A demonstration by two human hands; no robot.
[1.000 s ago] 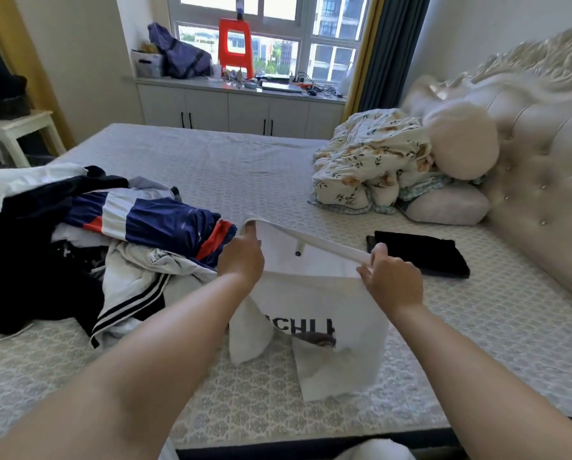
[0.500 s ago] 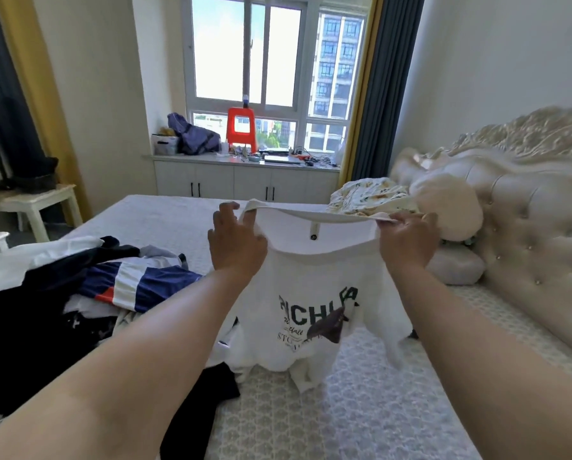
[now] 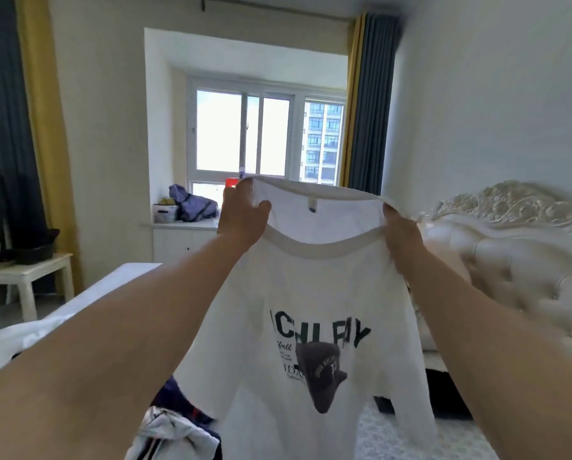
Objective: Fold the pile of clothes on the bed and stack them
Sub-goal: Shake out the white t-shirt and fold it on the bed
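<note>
A white T-shirt (image 3: 314, 293) with black lettering and a dark cap print hangs in the air in front of me, its printed side toward me. My left hand (image 3: 243, 215) pinches its left shoulder beside the collar. My right hand (image 3: 402, 234) pinches its right shoulder. The shirt hangs down full length over the bed. Below left, part of the pile of clothes (image 3: 175, 429) shows white, navy and striped fabric. A folded black garment (image 3: 444, 393) lies on the bed behind the shirt, at the right.
The patterned bed (image 3: 394, 436) stretches below. A tufted cream headboard (image 3: 523, 260) stands at the right. A white side table (image 3: 25, 277) with dark items is at the left. A windowsill cabinet (image 3: 178, 237) with a purple bag stands at the back.
Both hands have raised the T-shirt from bed level to well above it, so it now hangs open. My view has tilted up toward the window.
</note>
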